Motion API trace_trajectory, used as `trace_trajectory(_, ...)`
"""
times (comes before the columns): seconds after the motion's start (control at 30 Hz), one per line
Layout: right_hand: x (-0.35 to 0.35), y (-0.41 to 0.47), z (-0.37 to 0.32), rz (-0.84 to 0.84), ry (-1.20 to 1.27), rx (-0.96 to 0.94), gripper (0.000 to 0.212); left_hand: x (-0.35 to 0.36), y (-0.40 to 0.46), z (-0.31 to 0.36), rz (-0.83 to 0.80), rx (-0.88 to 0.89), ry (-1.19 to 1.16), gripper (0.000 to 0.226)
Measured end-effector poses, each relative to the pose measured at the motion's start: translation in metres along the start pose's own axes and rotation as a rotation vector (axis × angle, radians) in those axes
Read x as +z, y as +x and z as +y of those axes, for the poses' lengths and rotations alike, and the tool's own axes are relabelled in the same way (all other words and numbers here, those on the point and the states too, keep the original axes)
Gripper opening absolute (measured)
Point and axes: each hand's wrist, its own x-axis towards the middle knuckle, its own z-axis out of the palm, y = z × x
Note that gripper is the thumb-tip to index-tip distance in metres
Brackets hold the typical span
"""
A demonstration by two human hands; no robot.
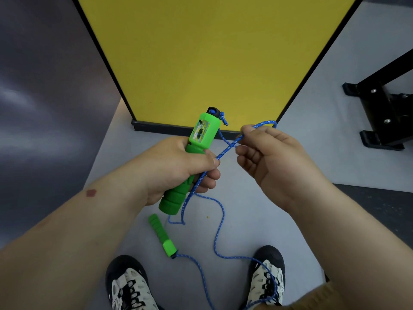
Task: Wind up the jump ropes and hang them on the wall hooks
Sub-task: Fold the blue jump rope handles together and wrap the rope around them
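The left hand [178, 166] grips the green handle [192, 157] of a jump rope, counter end pointing away from the body. The right hand [268, 162], just beside it, pinches a loop of the blue cord [220, 222]. Below both hands, the cord trails to the floor [312, 135], where the second handle [163, 236] lies between the shoes [128, 285].

Floor [312, 135]: pale grey, smooth
Panel [201, 52]: yellow, black-framed, upright
Stand [384, 108]: black metal, bolted feet, right
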Motion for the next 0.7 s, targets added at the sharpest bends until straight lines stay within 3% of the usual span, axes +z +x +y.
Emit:
trace_trajectory(0.3, 0.005, -0.007, 0.013, -0.181, -0.239, 0.021, 0.011, 0.001, -0.001, 0.001, 0.012, 0.000, -0.004, 0.008)
trace_trajectory(0.7, -0.003, 0.003, 0.003, 0.099, -0.104, -0.095, 0.006, -0.001, 0.001, 0.000, 0.003, -0.009, -0.001, 0.006)
